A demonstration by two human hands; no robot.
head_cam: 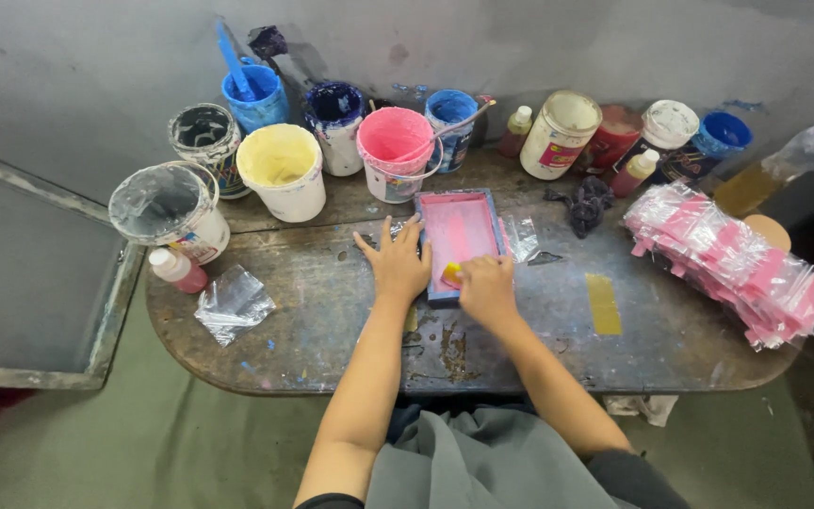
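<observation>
A small blue-framed printing screen point(460, 203), smeared with pink ink, lies flat in the middle of a worn, paint-stained table point(332, 311). My left hand point(398, 262) rests flat with fingers spread on the table, touching the screen's left edge. My right hand point(485, 287) is closed on a small yellow object point(450, 275) at the screen's near edge; what that object is I cannot tell. A pile of pink items in clear plastic bags point(732, 259) sits at the table's right end.
Along the back stand several paint tubs: pink point(395, 151), yellow point(282, 170), blue point(254, 94), dark blue point(335, 123), plus jars and small bottles. A foil-covered tub point(170, 209) and crumpled plastic point(231, 303) lie left. A large framed screen point(30, 273) leans at far left.
</observation>
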